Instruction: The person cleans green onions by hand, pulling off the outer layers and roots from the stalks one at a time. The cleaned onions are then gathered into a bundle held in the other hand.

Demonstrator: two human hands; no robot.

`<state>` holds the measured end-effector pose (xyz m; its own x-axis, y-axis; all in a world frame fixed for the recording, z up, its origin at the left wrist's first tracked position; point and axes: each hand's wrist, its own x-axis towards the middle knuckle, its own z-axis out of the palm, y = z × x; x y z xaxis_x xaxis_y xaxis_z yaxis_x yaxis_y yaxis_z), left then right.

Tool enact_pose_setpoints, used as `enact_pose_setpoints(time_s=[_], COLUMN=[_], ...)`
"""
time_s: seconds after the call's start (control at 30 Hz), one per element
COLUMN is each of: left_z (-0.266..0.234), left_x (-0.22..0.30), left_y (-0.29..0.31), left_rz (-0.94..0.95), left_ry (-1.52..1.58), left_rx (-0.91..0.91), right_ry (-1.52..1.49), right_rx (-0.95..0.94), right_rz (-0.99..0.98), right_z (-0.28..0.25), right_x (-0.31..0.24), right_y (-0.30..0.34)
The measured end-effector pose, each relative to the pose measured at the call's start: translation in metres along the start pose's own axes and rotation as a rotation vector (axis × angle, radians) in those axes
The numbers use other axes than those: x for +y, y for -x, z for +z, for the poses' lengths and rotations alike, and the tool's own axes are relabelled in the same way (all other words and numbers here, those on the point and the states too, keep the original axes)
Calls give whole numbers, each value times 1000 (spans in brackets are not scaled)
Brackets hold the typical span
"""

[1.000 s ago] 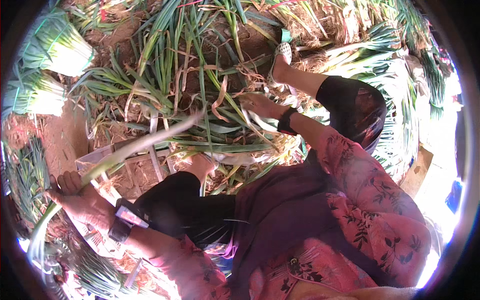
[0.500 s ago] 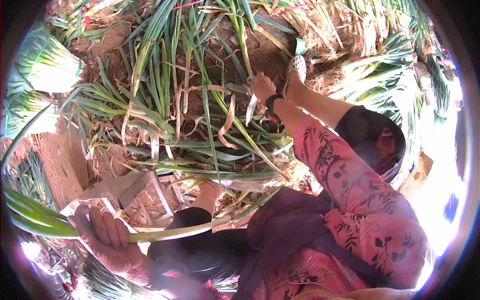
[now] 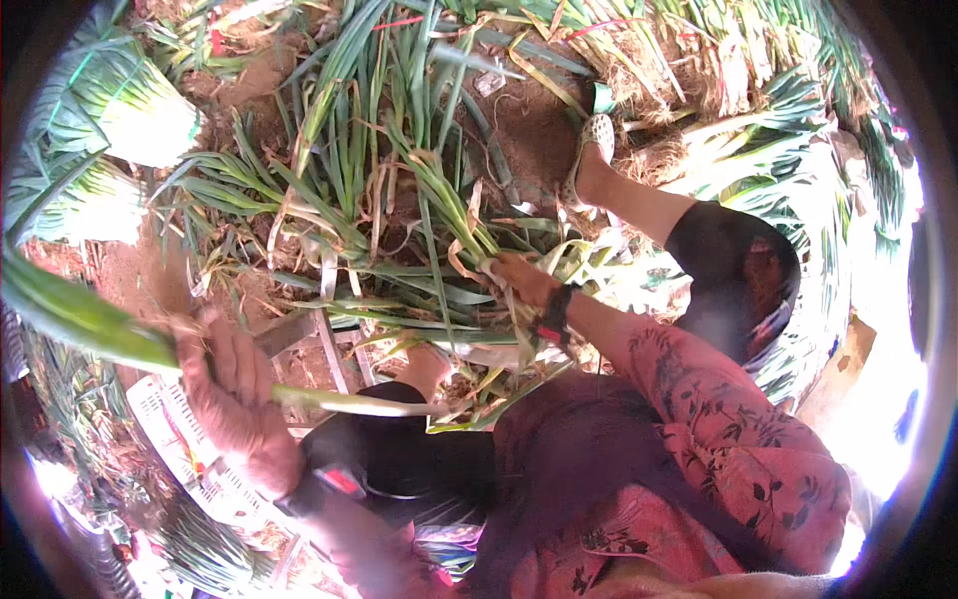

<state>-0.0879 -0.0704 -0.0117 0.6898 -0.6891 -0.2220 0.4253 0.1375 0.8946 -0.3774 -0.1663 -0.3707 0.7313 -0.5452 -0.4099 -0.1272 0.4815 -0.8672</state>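
My left hand (image 3: 235, 389), dusty with red soil, is closed round a long green onion stalk (image 3: 90, 319) whose leaves run off to the left and whose pale stem (image 3: 349, 402) points right. My right hand (image 3: 519, 282) reaches forward into a loose heap of green onions (image 3: 399, 200) on the soil and grips a stalk with yellowed leaves (image 3: 454, 215). A dark band sits on each wrist. My knees and one sandalled foot (image 3: 594, 150) show at centre and upper right.
Tied bundles of trimmed green onions (image 3: 120, 110) lie at upper left. A white plastic crate (image 3: 190, 449) sits under my left hand. More onion piles (image 3: 788, 110) crowd the right side. Red soil (image 3: 529, 120) shows between the leaves.
My left hand has risen and swung its stalk further left. My right hand has pulled back from the far pile towards my knees, closing on a stalk.
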Motion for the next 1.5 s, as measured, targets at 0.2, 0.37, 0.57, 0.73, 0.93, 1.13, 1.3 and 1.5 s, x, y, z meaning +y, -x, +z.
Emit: enact_pose_setpoints(time_s=[0.2,0.37,0.57,0.73,0.93,1.13,1.3,1.5], left_z=[-3,2,15,16,7,14,19,18], left_x=[-8,-27,-43,-41,-40,-49,-48,-51], left_y=[5,13,16,20,23,25,28,28], left_rz=[155,117,286,288,181,227,223,199], left_ry=[-91,-195,-156,-121,-26,-67,-87,-146], left_rx=[-113,-153,-54,106,27,-49,-87,-170], right_ry=[236,689,942,1003,964,-96,505,127], right_rx=[110,248,344,224,-186,-399,-243,-263], right_rz=[-25,-615,-747,-757,-630,-131,-535,-255], right_z=[67,96,130,134,111,125,145,136], right_x=[-161,-191,-205,-208,-210,-260,-272,-239], right_y=[-9,40,91,116,92,62,63,29])
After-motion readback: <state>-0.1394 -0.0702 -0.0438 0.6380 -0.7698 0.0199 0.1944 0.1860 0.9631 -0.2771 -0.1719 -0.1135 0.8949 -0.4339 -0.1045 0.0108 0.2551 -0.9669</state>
